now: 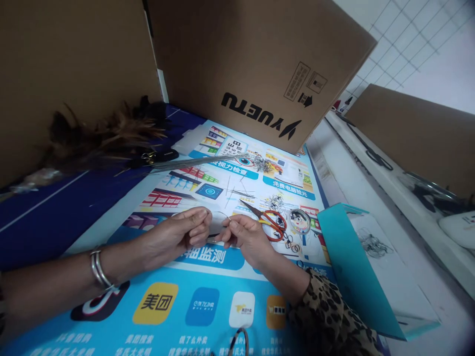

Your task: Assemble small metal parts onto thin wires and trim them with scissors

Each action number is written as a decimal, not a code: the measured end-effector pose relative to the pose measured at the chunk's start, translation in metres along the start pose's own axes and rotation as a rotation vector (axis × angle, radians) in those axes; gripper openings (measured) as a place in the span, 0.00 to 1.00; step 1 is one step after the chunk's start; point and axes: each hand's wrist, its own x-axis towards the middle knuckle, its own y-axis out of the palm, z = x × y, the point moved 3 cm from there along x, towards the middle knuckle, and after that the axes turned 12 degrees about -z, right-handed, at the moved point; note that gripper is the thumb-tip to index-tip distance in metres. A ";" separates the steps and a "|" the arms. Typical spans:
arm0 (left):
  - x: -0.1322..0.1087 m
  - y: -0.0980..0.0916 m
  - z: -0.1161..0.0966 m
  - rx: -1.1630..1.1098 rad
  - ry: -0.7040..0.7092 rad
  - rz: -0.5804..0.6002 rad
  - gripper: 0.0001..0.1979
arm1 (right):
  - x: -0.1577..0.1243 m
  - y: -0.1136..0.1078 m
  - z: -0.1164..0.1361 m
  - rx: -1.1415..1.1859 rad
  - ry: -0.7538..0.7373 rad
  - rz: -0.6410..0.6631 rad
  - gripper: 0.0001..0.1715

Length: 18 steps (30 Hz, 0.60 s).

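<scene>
My left hand point(191, 227) is closed in a pinch on a thin wire point(221, 212). From there the wire arcs across a short gap to my right hand point(247, 237), whose thumb and fingertips grip its other end. A darker strip shows lower between the two hands; I cannot make out whether it belongs to the wire. Just beyond my right hand lie orange-handled scissors point(274, 227) with dark blades. Small black rings point(291, 243) are scattered beside their handles. Several loose straight wires point(239, 192) rest on the printed sheet past my hands.
A long wire bundle point(196, 161) and tangled wire pieces point(276, 200) lie farther back, near a round dish point(300, 221). At right stands a turquoise box point(356, 277) holding wire loops point(373, 244). Brown feathers point(111, 126) lie at left. Cardboard boxes point(237, 59) wall the back.
</scene>
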 end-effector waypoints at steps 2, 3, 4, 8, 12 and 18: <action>0.000 -0.001 0.001 0.000 0.005 -0.001 0.17 | 0.000 0.000 -0.001 -0.007 -0.001 -0.007 0.23; 0.000 -0.001 0.002 0.001 0.004 0.000 0.17 | 0.001 0.000 -0.002 -0.009 -0.002 -0.009 0.23; 0.001 -0.002 0.003 0.002 -0.002 -0.002 0.17 | 0.001 0.000 -0.002 -0.009 -0.003 -0.011 0.23; 0.005 -0.007 0.003 0.024 -0.005 -0.023 0.15 | 0.001 0.000 -0.002 -0.012 -0.014 -0.003 0.22; 0.014 -0.016 -0.003 0.128 0.018 -0.015 0.13 | 0.001 -0.001 -0.003 -0.062 -0.044 -0.034 0.21; 0.024 -0.029 -0.015 0.386 0.042 -0.051 0.18 | -0.001 0.000 -0.009 -0.235 -0.164 -0.114 0.25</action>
